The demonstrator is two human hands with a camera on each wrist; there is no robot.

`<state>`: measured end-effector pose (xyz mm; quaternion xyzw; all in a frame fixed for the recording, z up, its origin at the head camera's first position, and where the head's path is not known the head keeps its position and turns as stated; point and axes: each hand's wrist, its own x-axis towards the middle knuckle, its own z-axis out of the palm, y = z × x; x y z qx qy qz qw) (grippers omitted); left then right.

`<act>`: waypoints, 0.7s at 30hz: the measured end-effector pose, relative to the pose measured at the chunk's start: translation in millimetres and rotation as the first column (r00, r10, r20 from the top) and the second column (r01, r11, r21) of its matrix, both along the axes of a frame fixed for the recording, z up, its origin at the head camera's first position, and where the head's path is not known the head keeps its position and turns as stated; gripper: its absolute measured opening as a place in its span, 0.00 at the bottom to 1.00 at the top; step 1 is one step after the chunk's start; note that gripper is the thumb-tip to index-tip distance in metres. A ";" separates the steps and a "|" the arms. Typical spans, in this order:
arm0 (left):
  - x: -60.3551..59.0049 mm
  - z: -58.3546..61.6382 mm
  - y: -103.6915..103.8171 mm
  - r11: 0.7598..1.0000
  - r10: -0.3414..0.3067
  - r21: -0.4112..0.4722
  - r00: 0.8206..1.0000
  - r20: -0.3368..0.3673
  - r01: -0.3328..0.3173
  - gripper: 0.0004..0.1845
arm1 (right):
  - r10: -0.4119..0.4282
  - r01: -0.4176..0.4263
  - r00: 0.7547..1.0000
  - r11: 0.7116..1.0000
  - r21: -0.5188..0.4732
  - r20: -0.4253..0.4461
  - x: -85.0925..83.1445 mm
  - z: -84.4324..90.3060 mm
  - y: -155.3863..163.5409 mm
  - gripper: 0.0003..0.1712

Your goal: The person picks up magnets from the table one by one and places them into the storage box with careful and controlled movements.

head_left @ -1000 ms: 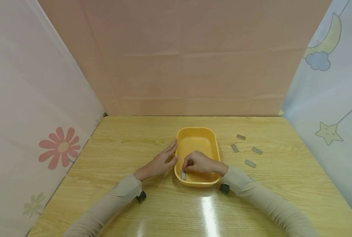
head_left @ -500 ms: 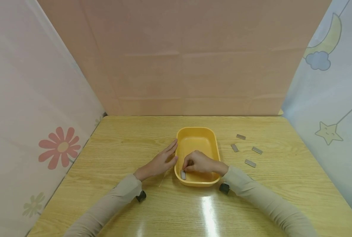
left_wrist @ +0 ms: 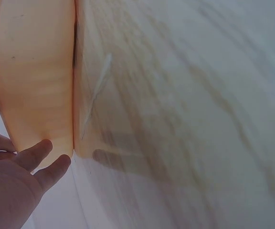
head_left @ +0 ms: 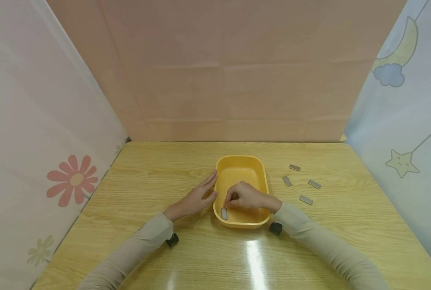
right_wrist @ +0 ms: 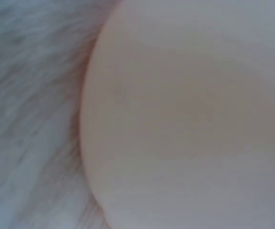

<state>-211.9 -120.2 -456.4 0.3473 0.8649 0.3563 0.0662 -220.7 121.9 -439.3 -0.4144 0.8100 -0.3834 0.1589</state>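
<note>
— Two hands in play; start with the left hand (head_left: 195,199). Any change?

— None over the last second. It lies flat on the tabletop (head_left: 157,173), fingers straight and released, their tips against the outer left wall of the yellow tray (head_left: 241,158). The left wrist view shows the same: relaxed fingers (left_wrist: 42,151) touching the tray wall, gripping nothing.

— And inside the tray?

— One small grey piece (head_left: 224,214) lies flat on the tray floor in the near left corner, just where it was half a second ago.

— So what moved?

— The right hand (head_left: 247,197). A second ago its fingertips were down on that piece; now the hand has drawn back and up a little, and a sliver of tray floor shows between fingertips and piece. The fingers are curled in, and I judge they hold nothing. The right wrist view is only a blur and settles nothing.

— Meaning?

— That piece has been let go and sits in the tray. Further right, four more grey pieces (head_left: 306,199) lie scattered on the tabletop, well apart from both hands, unshifted.
</note>
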 end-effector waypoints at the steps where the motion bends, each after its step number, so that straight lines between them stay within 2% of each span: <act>1: 0.1 0.1 0.0 1.000 0.000 -0.001 1.000 0.002 0.000 0.34 | -0.002 0.002 1.000 1.000 0.003 0.003 -0.1 0.7 0.3 0.03; 21: -1.6 -2.1 0.6 1.000 -0.010 0.013 1.000 -0.002 0.010 0.33 | -0.022 0.022 0.999 0.999 0.026 -0.030 3.7 6.0 7.2 0.03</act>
